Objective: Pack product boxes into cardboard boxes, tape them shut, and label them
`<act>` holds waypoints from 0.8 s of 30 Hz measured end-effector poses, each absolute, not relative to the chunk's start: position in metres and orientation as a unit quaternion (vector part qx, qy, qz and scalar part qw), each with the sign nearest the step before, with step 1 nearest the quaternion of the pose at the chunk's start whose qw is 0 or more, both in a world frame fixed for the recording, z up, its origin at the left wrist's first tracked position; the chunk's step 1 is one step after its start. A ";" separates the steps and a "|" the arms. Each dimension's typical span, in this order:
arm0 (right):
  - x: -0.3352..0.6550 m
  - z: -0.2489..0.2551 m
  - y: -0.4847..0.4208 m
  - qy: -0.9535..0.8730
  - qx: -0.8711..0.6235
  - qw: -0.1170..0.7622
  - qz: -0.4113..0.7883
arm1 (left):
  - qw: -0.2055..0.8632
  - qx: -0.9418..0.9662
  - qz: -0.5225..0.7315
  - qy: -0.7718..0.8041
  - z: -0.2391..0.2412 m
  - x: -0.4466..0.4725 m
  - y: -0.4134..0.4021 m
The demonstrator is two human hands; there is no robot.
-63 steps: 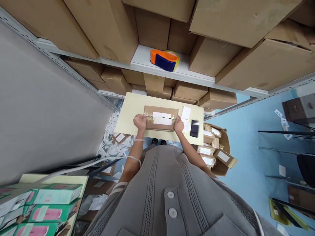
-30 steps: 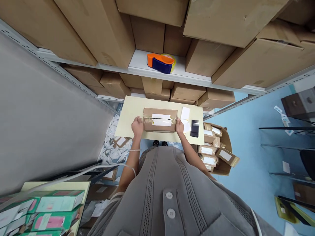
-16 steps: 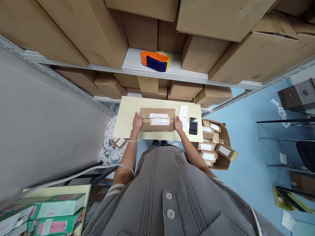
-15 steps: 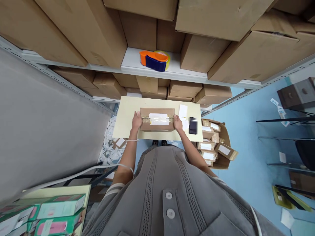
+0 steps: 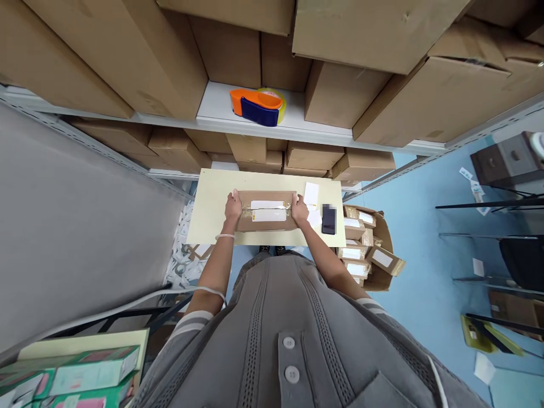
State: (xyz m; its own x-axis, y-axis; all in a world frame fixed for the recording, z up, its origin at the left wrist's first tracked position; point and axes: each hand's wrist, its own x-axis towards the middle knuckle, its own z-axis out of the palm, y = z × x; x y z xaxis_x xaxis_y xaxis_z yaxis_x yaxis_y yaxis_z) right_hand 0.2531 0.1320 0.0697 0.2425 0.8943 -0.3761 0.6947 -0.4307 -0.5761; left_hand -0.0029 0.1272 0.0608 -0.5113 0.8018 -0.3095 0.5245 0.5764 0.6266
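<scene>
A taped cardboard box (image 5: 267, 225) with a white label across its top is over the pale yellow table (image 5: 208, 209). My left hand (image 5: 233, 206) grips its left end, and my right hand (image 5: 300, 209) grips the right end, thumbs on top. Whether the box touches the table I cannot tell. Just right of my right hand lie white papers (image 5: 311, 195) and a dark phone (image 5: 328, 220).
A shelf (image 5: 297, 126) ahead carries large cartons and an orange and blue tape dispenser (image 5: 258, 107). Right of the table stands an open carton (image 5: 385, 241) of labelled parcels. Green boxes (image 5: 91, 371) sit at lower left. White paper scraps (image 5: 181, 258) litter the floor.
Both hands still hold the box. Its top has tipped slightly, and my hands have shifted their grip a little at its ends. The whole view has slid slightly left.
</scene>
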 end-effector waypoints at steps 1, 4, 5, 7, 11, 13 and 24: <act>0.253 0.068 0.132 -0.515 -0.776 0.140 0.337 | 0.307 0.390 0.226 0.838 0.061 -0.001 0.127; 0.252 0.065 0.133 -0.530 -0.772 0.124 0.329 | 0.318 0.383 0.212 0.841 0.062 0.000 0.128; 0.253 0.065 0.134 -0.533 -0.770 0.120 0.328 | 0.316 0.384 0.210 0.842 0.063 0.000 0.128; 0.253 0.063 0.135 -0.538 -0.769 0.113 0.326 | 0.312 0.384 0.201 0.846 0.065 -0.001 0.130; 0.254 0.060 0.137 -0.545 -0.768 0.107 0.320 | 0.297 0.385 0.179 0.855 0.067 0.001 0.131; 0.255 0.059 0.137 -0.548 -0.768 0.105 0.315 | 0.292 0.385 0.174 0.858 0.068 0.002 0.131; 0.254 0.059 0.138 -0.553 -0.773 0.107 0.293 | 0.262 0.379 0.181 0.869 0.069 0.004 0.132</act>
State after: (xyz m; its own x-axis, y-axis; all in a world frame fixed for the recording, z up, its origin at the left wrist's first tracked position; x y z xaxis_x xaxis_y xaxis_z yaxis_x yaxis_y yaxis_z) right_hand 0.2545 0.1379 0.0591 0.2167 0.9175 -0.3336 0.7922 -0.3650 -0.4891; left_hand 0.0040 0.1322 0.0686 -0.5754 0.7533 -0.3186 0.5635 0.6474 0.5132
